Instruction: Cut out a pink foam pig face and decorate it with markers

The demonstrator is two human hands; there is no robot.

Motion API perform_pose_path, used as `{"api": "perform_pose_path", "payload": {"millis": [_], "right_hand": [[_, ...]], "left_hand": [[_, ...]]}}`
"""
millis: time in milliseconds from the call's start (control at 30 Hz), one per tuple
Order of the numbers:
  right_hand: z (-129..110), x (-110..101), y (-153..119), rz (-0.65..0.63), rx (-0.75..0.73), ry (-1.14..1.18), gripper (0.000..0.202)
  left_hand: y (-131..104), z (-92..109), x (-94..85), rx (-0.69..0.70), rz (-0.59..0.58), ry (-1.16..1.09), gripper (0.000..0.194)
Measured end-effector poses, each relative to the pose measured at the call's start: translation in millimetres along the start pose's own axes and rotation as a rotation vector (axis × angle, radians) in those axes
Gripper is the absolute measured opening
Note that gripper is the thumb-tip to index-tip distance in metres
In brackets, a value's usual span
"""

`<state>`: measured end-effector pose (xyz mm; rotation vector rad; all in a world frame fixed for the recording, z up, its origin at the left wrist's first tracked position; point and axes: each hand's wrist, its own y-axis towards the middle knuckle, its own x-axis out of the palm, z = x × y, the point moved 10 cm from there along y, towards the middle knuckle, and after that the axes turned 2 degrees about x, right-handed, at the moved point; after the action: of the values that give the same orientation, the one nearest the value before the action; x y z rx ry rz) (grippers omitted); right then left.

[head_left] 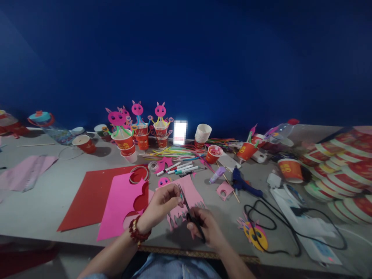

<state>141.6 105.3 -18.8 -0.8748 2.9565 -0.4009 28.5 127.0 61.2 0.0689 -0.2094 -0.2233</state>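
Observation:
My right hand (207, 224) grips a pair of black-handled scissors (198, 230), whose blades point up and away from me. Close to the blades, my left hand (167, 199) pinches a tiny piece with a bluish spot, too small to name. A bead bracelet (140, 231) circles the left wrist. Under both hands lies a light pink sheet (190, 188) with a ragged, cut lower edge. Just beyond the left hand sits a small pink face cutout (164, 182). A bright pink sheet (116, 205) with round cutouts overlaps a red sheet (87, 199) on the left.
Paper cups with pink pipe-cleaner figures (123, 143) stand at the back. Markers (183, 168), a glue stick (217, 174) and a blue glue gun (244, 184) lie ahead. At right are a black cable (273, 228), a power strip (308, 232) and stacked cups (345, 166).

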Motion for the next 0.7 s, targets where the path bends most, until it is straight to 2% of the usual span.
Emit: {"api": "perform_pose_path", "payload": {"millis": [267,533,700], "right_hand": [[-7.5,4.2,-3.5,0.003,-0.039,0.087,0.056],[-13.8,8.1,-5.2,-0.037,-0.057,0.119,0.058],[-18.6,9.6,-4.8,-0.062,-0.061,0.090,0.058]], "left_hand": [[-0.3,-1.1,-0.6,-0.001,0.041,-0.025,0.026],[-2.6,0.7,0.0,0.048,-0.002,0.120,0.019],[-3.3,0.9,2.4,0.042,-0.022,0.132,0.016]]}}
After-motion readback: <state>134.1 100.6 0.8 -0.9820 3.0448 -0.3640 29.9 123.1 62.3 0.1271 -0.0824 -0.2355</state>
